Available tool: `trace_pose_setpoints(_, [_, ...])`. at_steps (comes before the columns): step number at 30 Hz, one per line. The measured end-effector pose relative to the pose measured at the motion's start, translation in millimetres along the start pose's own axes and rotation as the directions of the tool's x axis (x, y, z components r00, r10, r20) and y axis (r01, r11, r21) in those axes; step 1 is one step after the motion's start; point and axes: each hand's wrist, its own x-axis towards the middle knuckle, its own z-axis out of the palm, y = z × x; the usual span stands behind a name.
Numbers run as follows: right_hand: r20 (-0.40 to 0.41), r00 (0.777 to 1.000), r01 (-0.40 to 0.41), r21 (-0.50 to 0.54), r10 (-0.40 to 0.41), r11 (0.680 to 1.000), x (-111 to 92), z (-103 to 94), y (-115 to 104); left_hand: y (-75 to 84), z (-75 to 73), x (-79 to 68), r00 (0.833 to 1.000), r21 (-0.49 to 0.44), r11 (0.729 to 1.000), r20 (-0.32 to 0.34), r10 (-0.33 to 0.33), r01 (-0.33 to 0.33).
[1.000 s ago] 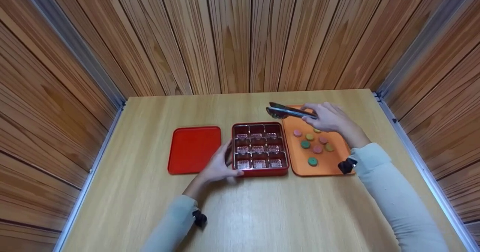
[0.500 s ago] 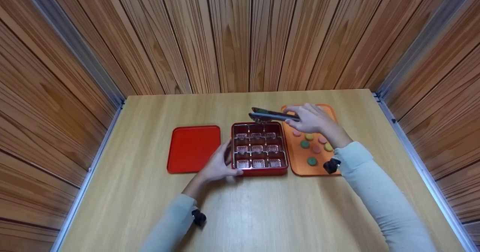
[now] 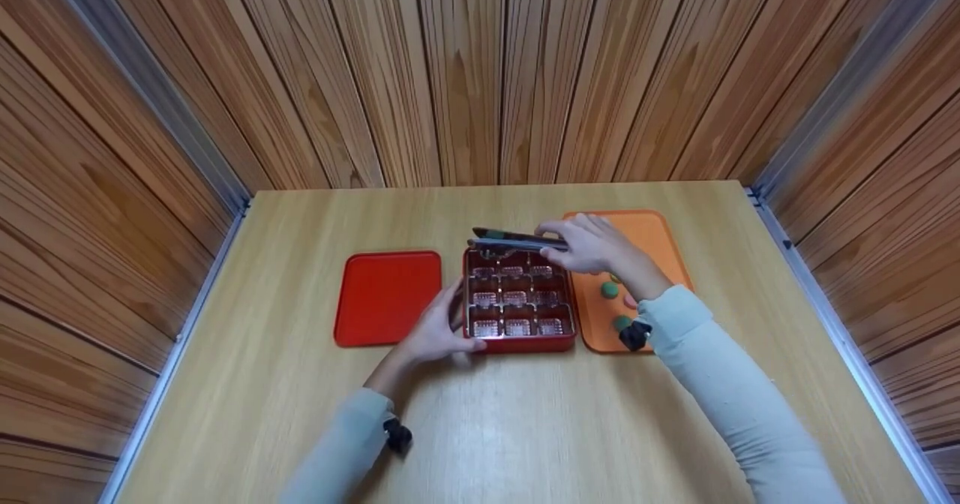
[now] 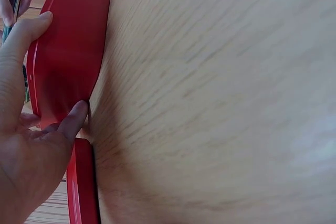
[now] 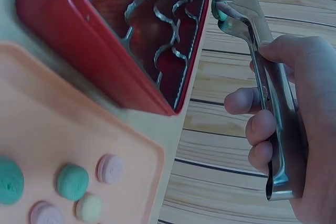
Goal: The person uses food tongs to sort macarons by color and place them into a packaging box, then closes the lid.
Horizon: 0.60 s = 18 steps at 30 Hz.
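Green macaron (image 5: 216,10), apparently, sits in the tongs (image 5: 284,150) by the red box's (image 3: 525,345) far rim; likely light, brittle, so pinch its sides gently. Right hand (image 3: 589,243) curls round the tongs; left hand (image 3: 435,331) grips the box.

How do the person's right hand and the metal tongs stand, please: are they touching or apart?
Touching: the right wrist view shows the right hand gripping the metal tongs, its fingers curled round them.

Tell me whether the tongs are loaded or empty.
Loaded: in the right wrist view, a small green piece sits between the ends of the tongs, which the right hand grips.
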Motion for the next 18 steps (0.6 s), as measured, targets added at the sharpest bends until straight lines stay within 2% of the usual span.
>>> trace_pose_setpoints(10, [0.049, 0.998, -0.028, 0.014, 0.028, 1.000, 4, 12.5, -9, -0.1, 0.0, 0.9, 1.000, -0.013, 1.000, 0.017, 0.014, -0.014])
trace_pose_setpoints(18, [0.049, 0.998, -0.028, 0.009, 0.028, 1.000, 4, 15.3, -8, 0.2, -0.5, 0.3, 1.000, -0.008, 1.000, 0.009, 0.018, -0.018])
